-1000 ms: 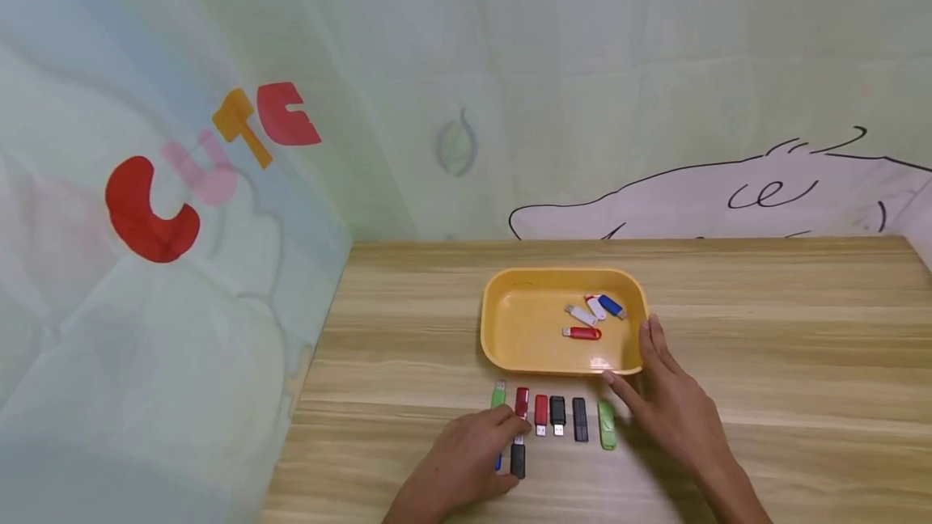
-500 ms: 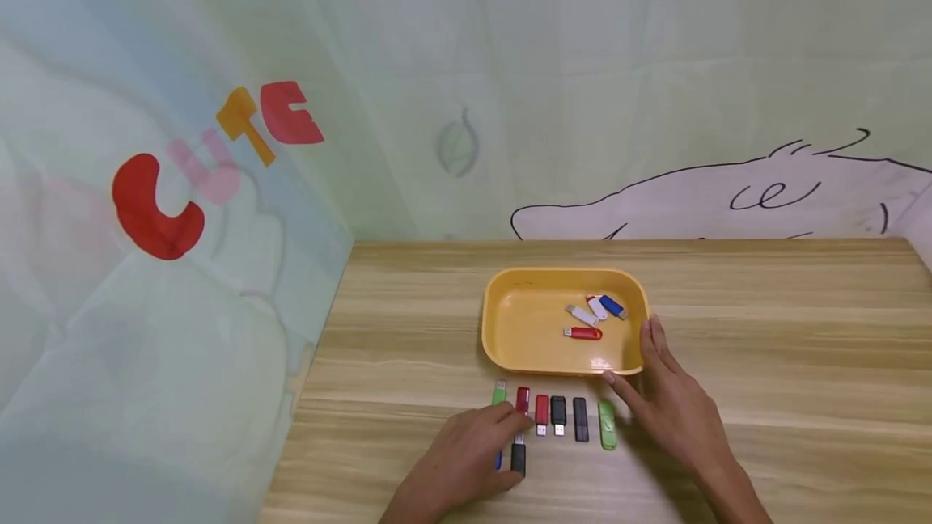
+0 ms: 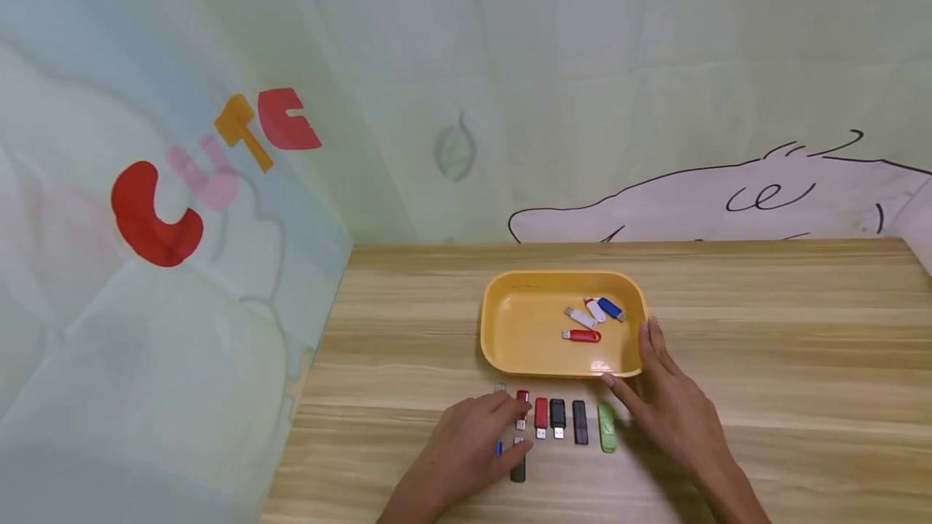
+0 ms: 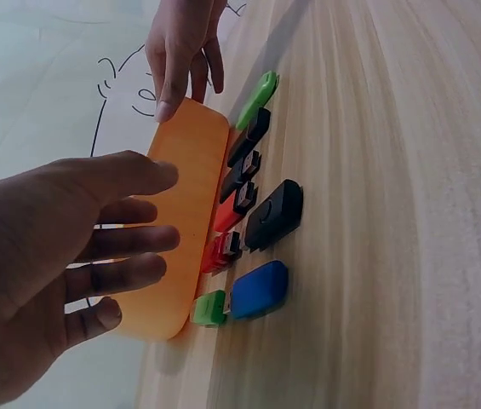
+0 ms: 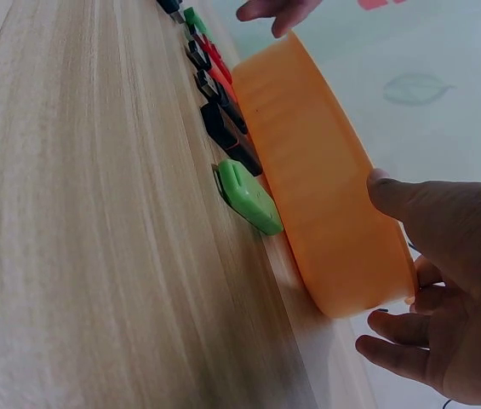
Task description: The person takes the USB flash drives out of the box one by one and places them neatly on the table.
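My left hand hovers over the left end of a row of USB sticks, fingers spread and holding nothing in the left wrist view. Beneath or beside it lie a dark red USB stick, a black USB stick, a blue USB stick and a green USB stick, the last mostly hidden in the head view. My right hand rests against the near right corner of a yellow plastic tray. Its thumb touches the front rim and its fingers lie along the right wall.
Further right in the row are a red USB stick, two black ones and a light green one. Inside the tray lie a red stick, a blue stick and white ones. A printed curtain stands behind the wooden table.
My left hand has shifted slightly, its fingers moving over the green stick and its thumb moving up across the black one. The right hand and the tray stay in place.
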{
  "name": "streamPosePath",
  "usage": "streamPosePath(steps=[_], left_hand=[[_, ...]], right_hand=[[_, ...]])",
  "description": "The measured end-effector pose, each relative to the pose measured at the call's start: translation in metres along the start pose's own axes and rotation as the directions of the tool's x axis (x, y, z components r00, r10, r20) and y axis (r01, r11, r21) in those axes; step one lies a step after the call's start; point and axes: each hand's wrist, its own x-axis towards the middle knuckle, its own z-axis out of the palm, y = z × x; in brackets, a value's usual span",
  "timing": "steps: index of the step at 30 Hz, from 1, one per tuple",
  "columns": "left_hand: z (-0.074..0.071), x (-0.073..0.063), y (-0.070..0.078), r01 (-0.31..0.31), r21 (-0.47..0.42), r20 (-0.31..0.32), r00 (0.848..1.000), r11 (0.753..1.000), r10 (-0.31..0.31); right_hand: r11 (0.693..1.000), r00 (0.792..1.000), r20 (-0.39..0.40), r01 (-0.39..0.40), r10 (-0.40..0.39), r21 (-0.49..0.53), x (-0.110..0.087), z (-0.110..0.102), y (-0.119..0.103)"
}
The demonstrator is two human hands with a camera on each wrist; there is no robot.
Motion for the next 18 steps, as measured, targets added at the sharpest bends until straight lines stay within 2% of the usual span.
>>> streamPosePath(steps=[3,8,15,18], left_hand=[[0.000,0.001,-0.001,-0.004,0.001,-0.038,0.999,1.000,0.004],[-0.004,0.006,0.001,0.017,-0.015,-0.057,0.998,1.000,-0.017],[-0.008,0.017,0.005,0.086,-0.029,-0.070,0.994,0.996,-0.088],[-0.010,0.023,0.005,0.094,-0.039,-0.087,0.991,0.995,-0.097]], right_hand=[[1.000,1.000,-0.007,0.003,-0.003,0.001,0.000,0.000,0.000],[1.000,1.000,-0.018,0.013,-0.014,-0.005,0.001,0.001,0.001],[1.000,1.000,-0.026,0.016,-0.016,-0.003,0.000,0.001,0.001],[1.000,1.000,-0.025,0.011,-0.011,-0.005,0.000,0.002,0.002]])
